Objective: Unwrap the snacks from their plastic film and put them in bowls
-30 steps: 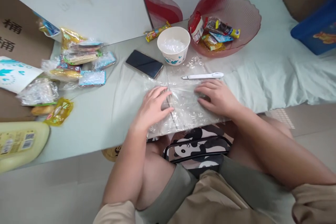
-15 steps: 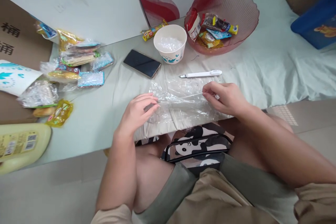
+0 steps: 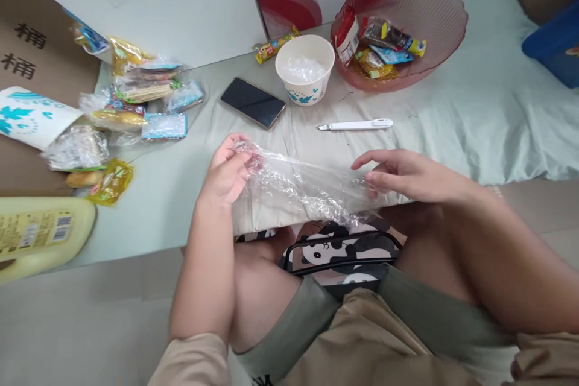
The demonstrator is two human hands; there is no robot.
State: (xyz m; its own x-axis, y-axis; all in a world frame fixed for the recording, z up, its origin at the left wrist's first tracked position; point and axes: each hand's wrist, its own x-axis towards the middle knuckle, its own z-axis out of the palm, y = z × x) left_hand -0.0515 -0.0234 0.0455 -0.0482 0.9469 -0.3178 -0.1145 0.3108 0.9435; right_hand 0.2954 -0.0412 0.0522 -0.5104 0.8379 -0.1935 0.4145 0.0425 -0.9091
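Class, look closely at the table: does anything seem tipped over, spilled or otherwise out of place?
Yes: at the far left, a paper cup appears tipped on its side, with wrapped snacks beside it. It looks odd because the similar cup near the phone stands upright.

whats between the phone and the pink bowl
In the head view, a white cup stands between the phone and the pink bowl.
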